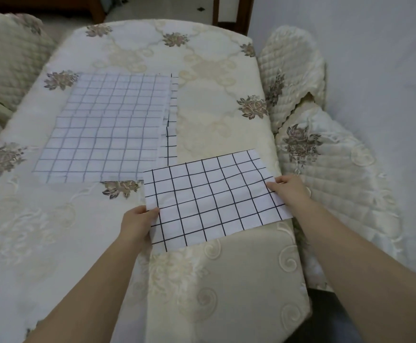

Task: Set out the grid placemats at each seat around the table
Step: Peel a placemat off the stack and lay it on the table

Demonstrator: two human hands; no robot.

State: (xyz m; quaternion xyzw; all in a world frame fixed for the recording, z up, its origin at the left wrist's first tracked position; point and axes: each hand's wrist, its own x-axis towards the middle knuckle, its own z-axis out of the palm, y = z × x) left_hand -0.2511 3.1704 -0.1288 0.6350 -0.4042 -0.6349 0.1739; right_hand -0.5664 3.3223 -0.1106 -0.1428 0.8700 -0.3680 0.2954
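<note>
The mat [214,201] at 6 o'clock is white with a bold black grid. The stack [108,129] at 10 o'clock is white too, its top sheet crossed by a fainter grey-blue grid. A strip [173,120] showing along its 3 o'clock edge carries black lines. The cloth [214,115] on the surface is cream, with beige scrolls and medallions and scattered brown-and-pink flower bunches. A cover [298,78] at 3 o'clock is quilted cream with the same flowers, as is a second cover [9,58] at 9 o'clock. The floor [375,58] is pale grey-blue. A chair frame [247,13] at 12 o'clock is dark brown wood.
</note>
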